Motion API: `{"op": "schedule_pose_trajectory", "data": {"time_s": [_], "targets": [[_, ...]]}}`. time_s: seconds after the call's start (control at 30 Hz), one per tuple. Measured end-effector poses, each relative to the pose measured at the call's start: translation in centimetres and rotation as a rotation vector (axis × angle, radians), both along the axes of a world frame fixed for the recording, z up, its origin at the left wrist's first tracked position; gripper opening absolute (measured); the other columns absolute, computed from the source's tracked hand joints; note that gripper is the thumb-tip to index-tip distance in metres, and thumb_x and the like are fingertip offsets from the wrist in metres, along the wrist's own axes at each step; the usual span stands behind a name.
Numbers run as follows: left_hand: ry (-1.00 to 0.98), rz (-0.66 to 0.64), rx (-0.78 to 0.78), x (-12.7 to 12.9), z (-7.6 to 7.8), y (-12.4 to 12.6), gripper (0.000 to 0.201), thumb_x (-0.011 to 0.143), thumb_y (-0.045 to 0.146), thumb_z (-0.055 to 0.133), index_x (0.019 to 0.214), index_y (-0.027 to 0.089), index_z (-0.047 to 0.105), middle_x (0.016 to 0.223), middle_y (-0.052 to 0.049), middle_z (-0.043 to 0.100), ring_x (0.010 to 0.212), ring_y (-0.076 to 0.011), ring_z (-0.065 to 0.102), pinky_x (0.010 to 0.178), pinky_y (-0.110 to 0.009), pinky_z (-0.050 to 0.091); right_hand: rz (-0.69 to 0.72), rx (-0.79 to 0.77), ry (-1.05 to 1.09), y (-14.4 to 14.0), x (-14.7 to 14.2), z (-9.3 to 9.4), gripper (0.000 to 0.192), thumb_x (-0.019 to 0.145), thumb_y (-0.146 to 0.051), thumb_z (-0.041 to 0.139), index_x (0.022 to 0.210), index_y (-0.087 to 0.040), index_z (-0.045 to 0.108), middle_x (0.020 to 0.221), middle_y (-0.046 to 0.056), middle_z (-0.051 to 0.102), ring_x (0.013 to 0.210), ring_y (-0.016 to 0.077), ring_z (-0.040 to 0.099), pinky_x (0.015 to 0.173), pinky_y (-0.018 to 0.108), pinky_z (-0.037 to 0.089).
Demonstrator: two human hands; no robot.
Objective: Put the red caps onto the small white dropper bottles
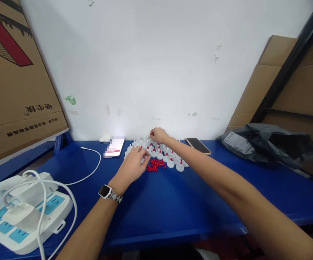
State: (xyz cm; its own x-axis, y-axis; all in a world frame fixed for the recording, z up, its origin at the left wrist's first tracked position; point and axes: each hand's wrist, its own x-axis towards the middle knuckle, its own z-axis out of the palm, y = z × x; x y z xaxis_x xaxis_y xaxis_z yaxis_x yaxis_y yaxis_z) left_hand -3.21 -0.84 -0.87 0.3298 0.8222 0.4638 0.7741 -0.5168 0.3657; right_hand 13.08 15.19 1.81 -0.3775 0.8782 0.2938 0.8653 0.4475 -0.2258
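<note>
Many white nozzle caps [170,163] stand close together on the blue table, several of them topped with small red tips [171,159]. In front of them lies a loose heap of red tips [155,165]. My left hand [136,161] is at the front left of the caps, its fingers curled in and pressed together; what they hold is hidden. Reaching over the group, my right hand [159,135] has its fingertips pinched at the back row, near the wall. Anything in that pinch is too small to make out.
A lit phone [115,146] lies left of the caps, a dark phone [198,146] to the right. A white power strip [26,213] with looping cables fills the near left. On the right lies a grey plastic bag [264,142]. Cardboard [18,86] leans at the left.
</note>
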Motion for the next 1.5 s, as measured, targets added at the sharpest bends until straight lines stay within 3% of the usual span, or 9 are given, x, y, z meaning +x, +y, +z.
{"op": "schedule_pose_trajectory", "data": {"time_s": [0.43, 0.67, 0.83, 1.0, 1.13, 1.23, 1.33, 1.43, 1.5], "targets": [[-0.004, 0.009, -0.004, 0.0, 0.0, 0.0, 0.022, 0.096, 0.037, 0.045, 0.094, 0.022, 0.062, 0.100, -0.007, 0.058, 0.100, -0.0269, 0.056, 0.085, -0.043, 0.048, -0.023, -0.038, -0.028, 1.4, -0.2, -0.6, 0.023, 0.081, -0.015, 0.056, 0.096, -0.014, 0.074, 0.097, 0.012, 0.073, 0.088, 0.0198, 0.066, 0.076, 0.024, 0.045], [0.018, 0.012, -0.016, 0.0, 0.1, 0.0, 0.024, 0.096, 0.038, 0.045, 0.093, 0.022, 0.062, 0.099, -0.008, 0.057, 0.101, -0.0271, 0.055, 0.086, -0.044, 0.048, -0.008, -0.103, -0.048, 1.8, -0.3, -0.3, 0.021, 0.080, -0.015, 0.057, 0.091, -0.014, 0.075, 0.092, 0.010, 0.075, 0.081, 0.0174, 0.066, 0.072, 0.023, 0.046], [0.027, 0.018, 0.010, -0.1, -0.2, 0.1, 0.026, 0.096, 0.039, 0.044, 0.094, 0.022, 0.063, 0.099, -0.008, 0.057, 0.100, -0.0267, 0.055, 0.084, -0.043, 0.048, -0.021, -0.094, -0.080, 1.3, -0.2, 0.0, 0.016, 0.080, -0.022, 0.061, 0.087, -0.017, 0.074, 0.093, 0.009, 0.075, 0.087, 0.0210, 0.065, 0.083, 0.031, 0.044], [0.043, 0.027, 0.040, -0.2, -0.2, 0.1, 0.026, 0.098, 0.036, 0.041, 0.095, 0.021, 0.062, 0.098, -0.008, 0.057, 0.099, -0.0258, 0.055, 0.086, -0.042, 0.048, 0.004, -0.022, -0.088, 0.2, -0.8, -0.5, 0.027, 0.084, -0.041, 0.061, 0.095, -0.020, 0.072, 0.095, 0.009, 0.073, 0.103, 0.0271, 0.059, 0.098, 0.044, 0.031], [0.042, 0.035, 0.033, -0.4, -0.1, 0.2, 0.025, 0.097, 0.035, 0.041, 0.094, 0.022, 0.062, 0.099, -0.008, 0.057, 0.101, -0.0266, 0.055, 0.087, -0.043, 0.048, 0.040, -0.014, -0.082, -0.6, -1.3, -0.3, 0.017, 0.082, -0.034, 0.064, 0.084, -0.020, 0.073, 0.090, 0.008, 0.073, 0.107, 0.0275, 0.056, 0.098, 0.042, 0.027], [0.027, 0.051, 0.025, -0.4, 0.0, 0.1, 0.023, 0.097, 0.035, 0.043, 0.100, 0.021, 0.061, 0.104, -0.009, 0.057, 0.103, -0.0273, 0.055, 0.090, -0.045, 0.048, 0.011, 0.018, -0.029, -1.9, -1.0, 0.6, 0.020, 0.087, -0.032, 0.057, 0.089, -0.019, 0.072, 0.091, 0.008, 0.072, 0.104, 0.0258, 0.056, 0.095, 0.041, 0.028], [-0.021, 0.086, 0.102, -0.2, 0.3, -0.1, 0.028, 0.096, 0.036, 0.046, 0.117, 0.019, 0.055, 0.115, -0.011, 0.053, 0.111, -0.0285, 0.052, 0.097, -0.047, 0.045, 0.001, 0.074, 0.157, -4.9, 0.0, 1.4, 0.024, 0.090, -0.035, 0.054, 0.090, -0.018, 0.071, 0.088, 0.005, 0.072, 0.095, 0.0223, 0.059, 0.093, 0.038, 0.030], [-0.069, 0.089, 0.167, 0.3, 0.4, -0.4, 0.043, 0.093, 0.040, 0.052, 0.130, 0.019, 0.045, 0.124, -0.012, 0.051, 0.116, -0.0293, 0.050, 0.100, -0.048, 0.043, 0.101, 0.066, 0.424, -9.1, 1.2, 1.1, 0.026, 0.089, -0.039, 0.058, 0.082, -0.019, 0.072, 0.078, 0.002, 0.072, 0.078, 0.0173, 0.061, 0.088, 0.034, 0.035], [-0.055, 0.038, 0.146, 0.6, 0.4, -0.6, 0.042, 0.093, 0.042, 0.052, 0.129, 0.021, 0.046, 0.122, -0.011, 0.054, 0.113, -0.0290, 0.052, 0.098, -0.047, 0.044, 0.175, 0.045, 0.548, -11.8, 2.0, 0.3, 0.029, 0.090, -0.042, 0.057, 0.080, -0.020, 0.072, 0.076, 0.001, 0.071, 0.072, 0.0166, 0.059, 0.080, 0.031, 0.038]]}}
